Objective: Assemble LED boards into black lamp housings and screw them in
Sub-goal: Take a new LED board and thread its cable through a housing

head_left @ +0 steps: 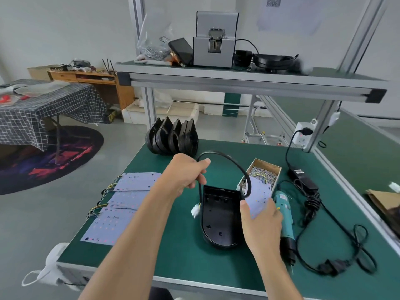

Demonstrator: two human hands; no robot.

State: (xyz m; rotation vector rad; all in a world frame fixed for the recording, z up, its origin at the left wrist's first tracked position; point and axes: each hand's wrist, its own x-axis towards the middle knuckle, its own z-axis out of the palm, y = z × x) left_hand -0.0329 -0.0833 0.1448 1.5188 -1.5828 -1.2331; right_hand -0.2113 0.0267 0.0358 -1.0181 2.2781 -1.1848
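Single view, head-worn camera, wide-angle, edges bowed. Looks forward and down from above near edge of green tabletop [177,252]. Close range: both forearms enter from bottom of frame, left hand [184,172] and right hand [263,221] over tabletop middle. Black lamp housing [218,217] sits just below frame centre. Upper shelf [238,76] rises beyond tabletop's far edge; room floor to tabletop's left. No second view, nothing shared.

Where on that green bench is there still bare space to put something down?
Bare mat lies along the near edge, between the LED boards and the black housing. More lies behind the screw box. The right side is crowded: electric screwdriver, power adapter, tangled cable.
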